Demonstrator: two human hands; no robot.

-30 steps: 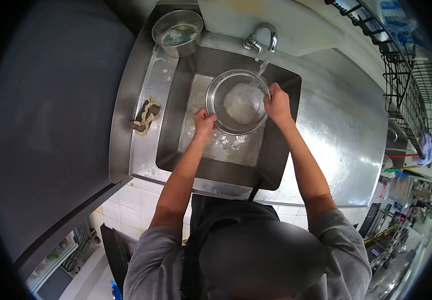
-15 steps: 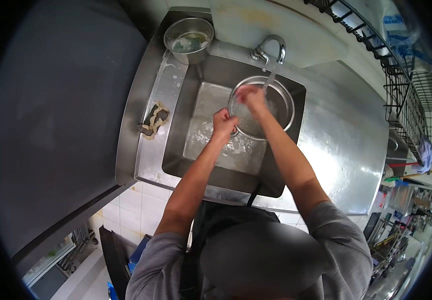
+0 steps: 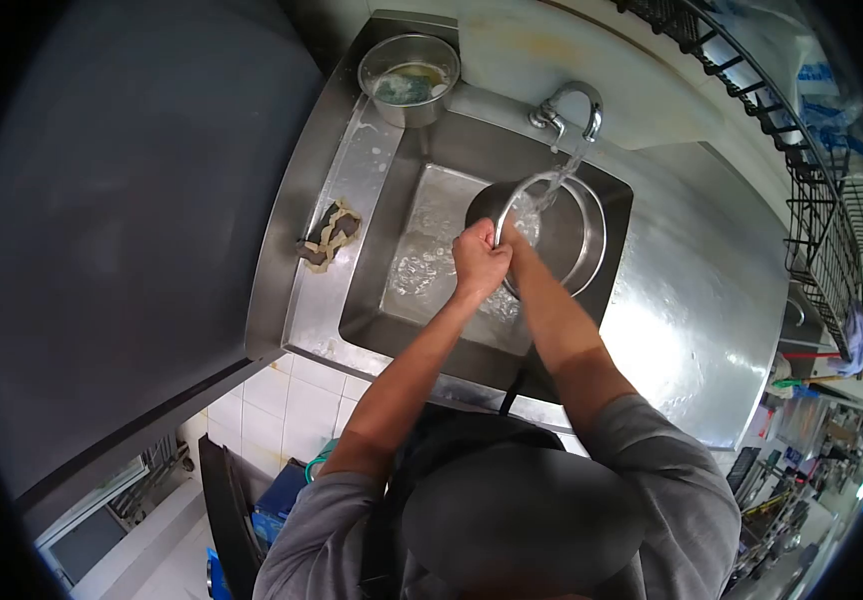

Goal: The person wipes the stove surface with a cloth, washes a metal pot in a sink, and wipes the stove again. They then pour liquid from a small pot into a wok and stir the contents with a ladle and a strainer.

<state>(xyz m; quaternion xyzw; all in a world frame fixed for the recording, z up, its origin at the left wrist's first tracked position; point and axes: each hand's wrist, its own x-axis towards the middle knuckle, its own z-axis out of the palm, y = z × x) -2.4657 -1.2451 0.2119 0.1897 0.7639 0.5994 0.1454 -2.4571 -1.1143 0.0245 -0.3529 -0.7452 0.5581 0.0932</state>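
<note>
A round metal pot (image 3: 584, 236) is tilted on its side inside the steel sink (image 3: 364, 270), its mouth turned toward the right. My left hand (image 3: 481, 259) is closed around the near left part of its rim. My right hand (image 3: 518, 238) reaches into the pot; its fingers are hidden behind the rim and in splashing water, so whether they hold anything does not show. Water (image 3: 558, 183) runs from the curved faucet (image 3: 581, 90) into the pot.
A metal container (image 3: 407, 113) with a green scouring pad (image 3: 402, 90) and cloudy liquid stands at the sink's back left corner. On the left ledge lies a crumpled dark cloth with tan edging (image 3: 330, 236). A steel counter (image 3: 692, 290) extends right, below a black wire rack (image 3: 812, 215).
The pot has tipped from facing up onto its side. My right hand has gone from above its rim down inside, while the left keeps its hold on the rim. The view has shifted slightly.
</note>
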